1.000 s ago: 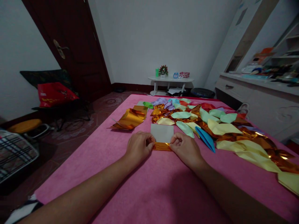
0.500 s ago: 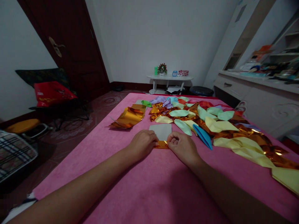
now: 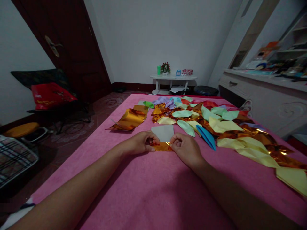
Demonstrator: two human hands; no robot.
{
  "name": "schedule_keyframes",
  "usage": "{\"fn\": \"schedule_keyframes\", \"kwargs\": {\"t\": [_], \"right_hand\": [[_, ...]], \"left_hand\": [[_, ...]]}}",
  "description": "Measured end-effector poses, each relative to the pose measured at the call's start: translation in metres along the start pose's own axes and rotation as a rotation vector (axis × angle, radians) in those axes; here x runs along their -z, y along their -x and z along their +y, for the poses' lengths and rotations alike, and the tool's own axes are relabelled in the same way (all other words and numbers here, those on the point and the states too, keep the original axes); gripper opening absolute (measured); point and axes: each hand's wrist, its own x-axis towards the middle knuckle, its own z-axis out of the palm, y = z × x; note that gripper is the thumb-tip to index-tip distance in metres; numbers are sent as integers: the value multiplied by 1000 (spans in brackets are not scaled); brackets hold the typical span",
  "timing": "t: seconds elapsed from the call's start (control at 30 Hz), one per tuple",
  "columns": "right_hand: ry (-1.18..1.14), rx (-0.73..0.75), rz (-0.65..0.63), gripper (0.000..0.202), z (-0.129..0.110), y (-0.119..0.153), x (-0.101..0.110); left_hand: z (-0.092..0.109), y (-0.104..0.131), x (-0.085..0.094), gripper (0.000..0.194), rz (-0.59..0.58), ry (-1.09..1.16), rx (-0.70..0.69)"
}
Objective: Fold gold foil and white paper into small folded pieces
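Note:
A sheet of gold foil paper (image 3: 162,131) lies on the pink cloth in front of me, its pale back facing up. Its near edge is folded over into a shiny gold strip. My left hand (image 3: 140,142) pinches the left end of that strip, thumb low and fingers curled. At the right end, my right hand (image 3: 187,148) grips the fold between thumb and bent fingers. Past the sheet, to the left, rests a stack of gold foil sheets (image 3: 131,119) with curling edges. A folded blue paper piece (image 3: 206,137) lies right of my right hand.
Many folded papers cover the table's right side, among them a pale green piece (image 3: 186,128), a yellow one (image 3: 248,147) and crumpled gold foil. Beyond the table stands a small white table (image 3: 174,77). A red bag (image 3: 51,95) sits on a chair at left.
My left fingers have lifted and curled back from the fold, and the hand has shifted left, exposing more of the gold strip. My right hand stays at its end. The view has shifted slightly.

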Motion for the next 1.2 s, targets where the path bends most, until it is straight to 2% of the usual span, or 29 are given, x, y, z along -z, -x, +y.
{"fn": "schedule_keyframes", "kwargs": {"t": [0.1, 0.23, 0.3, 0.37, 0.43, 0.5, 0.6, 0.7, 0.83, 0.9, 1.0, 1.1, 1.13, 1.2], "right_hand": [[14, 0, 6, 13, 0, 0, -1], [86, 11, -2, 14, -1, 2, 3], [183, 103, 57, 15, -4, 5, 5], [296, 281, 159, 20, -10, 11, 4], [356, 443, 200, 32, -20, 22, -5], [356, 563, 151, 54, -30, 35, -20], [291, 628, 27, 90, -41, 53, -43], [302, 652, -28, 97, -40, 64, -51], [445, 593, -16, 95, -23, 70, -36], [562, 566, -3, 84, -14, 70, -25], [756, 534, 63, 54, -8, 64, -10], [859, 572, 96, 22, -11, 52, -1], [868, 582, 90, 15, -13, 47, 1], [884, 540, 78, 19, -18, 39, 4]], "left_hand": [[-3, -5, -4, 18, 57, -10, 40], [-1, -9, -9, 22, 96, -49, 47], [-1, -7, -8, 22, 69, 8, 17], [-2, -5, -7, 23, 50, 79, 1], [-3, -4, -6, 23, 50, 105, -11], [-3, -5, -5, 18, 63, 37, -39], [-3, -6, -4, 5, 99, -152, -110], [-2, -5, -4, 12, 110, -194, -116], [-1, -3, -5, 21, 75, -31, -51], [1, -1, -5, 24, 67, -17, -31], [7, 3, -5, 32, 92, -172, -18], [19, 8, -7, 46, 139, -416, -28], [23, 9, -8, 47, 156, -498, -35], [33, 12, -12, 43, 174, -656, -61]]}}
